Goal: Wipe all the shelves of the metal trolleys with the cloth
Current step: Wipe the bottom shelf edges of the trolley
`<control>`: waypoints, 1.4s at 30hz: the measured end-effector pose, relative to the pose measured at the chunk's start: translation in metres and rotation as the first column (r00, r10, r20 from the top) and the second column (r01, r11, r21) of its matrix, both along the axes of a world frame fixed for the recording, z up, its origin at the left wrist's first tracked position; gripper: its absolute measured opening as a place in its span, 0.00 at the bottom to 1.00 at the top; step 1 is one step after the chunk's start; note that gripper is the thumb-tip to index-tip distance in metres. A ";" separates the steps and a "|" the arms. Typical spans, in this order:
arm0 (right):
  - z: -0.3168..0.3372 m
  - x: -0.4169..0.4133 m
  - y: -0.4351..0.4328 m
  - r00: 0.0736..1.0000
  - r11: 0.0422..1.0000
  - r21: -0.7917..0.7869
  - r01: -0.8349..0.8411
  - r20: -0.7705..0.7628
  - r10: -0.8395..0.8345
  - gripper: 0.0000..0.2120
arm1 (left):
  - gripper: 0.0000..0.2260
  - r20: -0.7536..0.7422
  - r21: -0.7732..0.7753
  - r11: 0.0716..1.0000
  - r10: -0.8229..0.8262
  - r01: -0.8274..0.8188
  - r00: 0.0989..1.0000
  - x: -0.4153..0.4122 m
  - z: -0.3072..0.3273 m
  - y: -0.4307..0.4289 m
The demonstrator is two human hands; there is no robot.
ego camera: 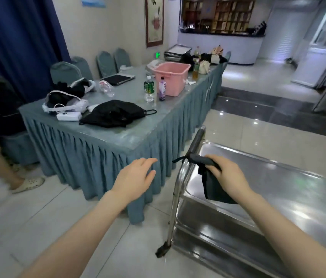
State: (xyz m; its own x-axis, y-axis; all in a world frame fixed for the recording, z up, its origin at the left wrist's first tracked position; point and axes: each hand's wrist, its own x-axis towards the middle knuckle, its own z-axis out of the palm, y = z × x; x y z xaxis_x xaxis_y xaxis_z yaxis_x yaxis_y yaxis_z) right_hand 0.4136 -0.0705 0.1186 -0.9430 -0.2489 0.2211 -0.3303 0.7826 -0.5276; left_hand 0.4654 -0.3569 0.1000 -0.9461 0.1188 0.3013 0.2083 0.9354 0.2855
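While my right hand (228, 173) grips the cloth (212, 185) with fingers curled over it, the bundle sits against the handle rail (197, 141) at the near left end of the trolley's top shelf (278, 187). Its loose part hangs down inside that shelf's rim, and a thin tail pokes out past the rail. My left hand (136, 177) hovers apart from everything, fingers relaxed and spread, holding nothing, just off the skirted table (138, 135).

I judge the cloth soft, light and limp. It will fold and bunch under pressure, so I would wad it into the palm and press flat rather than pinch a corner. The shelf looks like stiff polished steel, glossy enough to be slippery, with a raised rim where dirt could lodge in the corners. A caster (163, 251) shows under the corner post, so the trolley may roll when I push. The free hand could steady the rail. A lower shelf (208, 219) shows beneath.

As for writing, the green bottle (149, 88) and purple bottle (162, 89) near the table's far edge carry labels too blurred to read. The wall scroll (154, 21) bears brush characters I cannot make out.
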 end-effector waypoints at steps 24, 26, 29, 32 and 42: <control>-0.013 -0.316 0.050 0.841 0.844 0.091 0.529 0.078 -0.536 0.14 | 0.17 0.075 -0.007 0.830 -0.555 0.557 0.828 -0.463 -0.010 0.120; -0.021 -0.330 0.065 0.786 0.792 0.063 0.608 0.097 -0.611 0.11 | 0.17 0.094 0.004 0.775 -0.630 0.632 0.771 -0.505 -0.022 0.152; -0.032 -0.348 0.088 0.675 0.686 0.075 0.724 0.126 -0.727 0.11 | 0.17 0.141 0.058 0.669 -0.740 0.741 0.658 -0.559 -0.036 0.199; -0.035 -0.356 0.106 0.522 0.544 0.101 0.833 0.180 -0.834 0.09 | 0.17 0.165 0.059 0.554 -0.826 0.830 0.540 -0.596 -0.045 0.239; -0.033 -0.304 0.130 0.142 0.175 0.167 0.970 0.193 -0.971 0.09 | 0.17 0.156 0.046 0.231 -0.963 0.972 0.222 -0.597 -0.041 0.348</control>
State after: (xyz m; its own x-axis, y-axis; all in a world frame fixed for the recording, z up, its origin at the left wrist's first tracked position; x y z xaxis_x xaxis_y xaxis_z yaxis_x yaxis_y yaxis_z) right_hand 0.1096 0.0597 0.0856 -0.4188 0.9080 -0.0097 0.8159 0.3716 -0.4429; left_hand -0.1317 -0.0085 0.0594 -0.1183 0.9808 0.1554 0.9325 0.0559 0.3569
